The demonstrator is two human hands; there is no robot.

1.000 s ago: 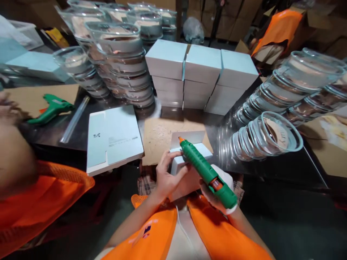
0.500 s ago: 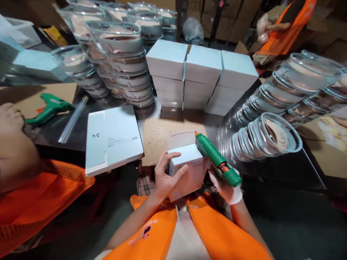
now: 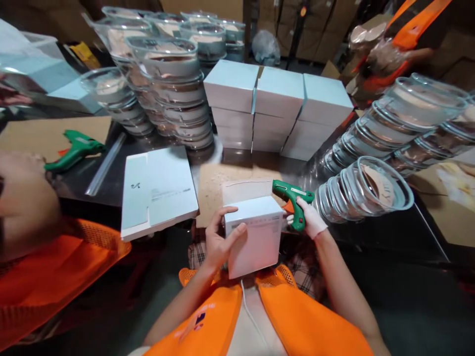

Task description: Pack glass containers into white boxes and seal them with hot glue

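My left hand (image 3: 217, 242) grips the left side of a small white box (image 3: 256, 235) held at my lap, against the table's near edge. My right hand (image 3: 309, 217), in a white glove, holds a green glue gun (image 3: 291, 195) by its handle, lying low on the table just right of the box, nozzle pointing left. A brown cardboard mat (image 3: 222, 185) lies on the table behind the box.
Flat white box blanks (image 3: 158, 190) lie at the left. Stacked white boxes (image 3: 278, 106) stand at the back centre. Several stacks of clear round containers (image 3: 174, 89) fill the back left, more (image 3: 371, 188) lean at the right. A second green glue gun (image 3: 74, 148) lies far left beside a co-worker's orange sleeve (image 3: 55, 277).
My right hand has carried the glue gun away from the box's top and lowered it to the table at the right. The box flap is now down and the box tilted toward me.
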